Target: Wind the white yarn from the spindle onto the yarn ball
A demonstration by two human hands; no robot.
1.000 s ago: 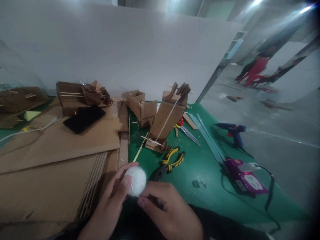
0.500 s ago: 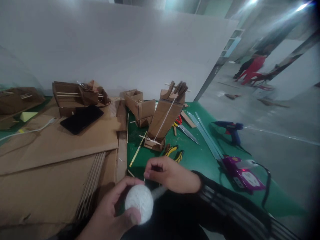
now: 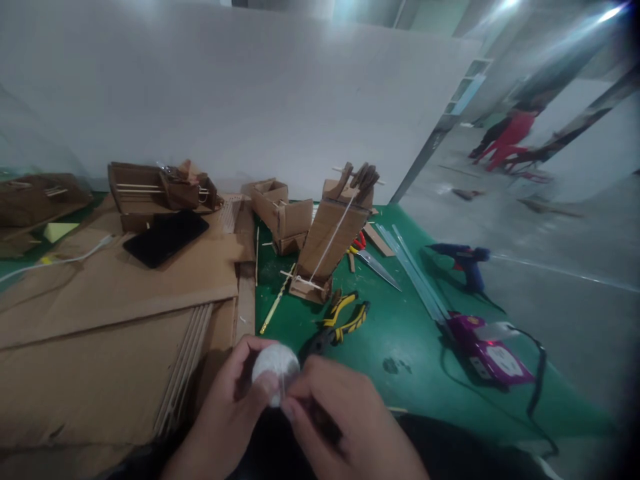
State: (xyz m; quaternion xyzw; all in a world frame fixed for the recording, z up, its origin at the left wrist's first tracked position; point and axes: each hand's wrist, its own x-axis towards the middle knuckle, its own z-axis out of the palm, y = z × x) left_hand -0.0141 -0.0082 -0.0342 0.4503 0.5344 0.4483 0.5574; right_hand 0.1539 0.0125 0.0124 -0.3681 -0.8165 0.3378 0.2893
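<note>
My left hand is wrapped around a white ball of string, thumb across its front. Right beside the ball, the fingers of my right hand are pinched together on a thin strand of the string at its surface. Beyond my hands, a cardboard model leans upright with a white string running down its face to a stick at its foot. Pliers with yellow and black handles lie just past my right hand.
Cardboard sheets and a black phone cover the left side. On the green table to the right are scissors, glue sticks, a blue glue gun and a purple power strip. A white panel stands behind.
My right hand has come down and toward me, from above the ball to its right side. The ball has moved slightly up, and the pliers are more exposed.
</note>
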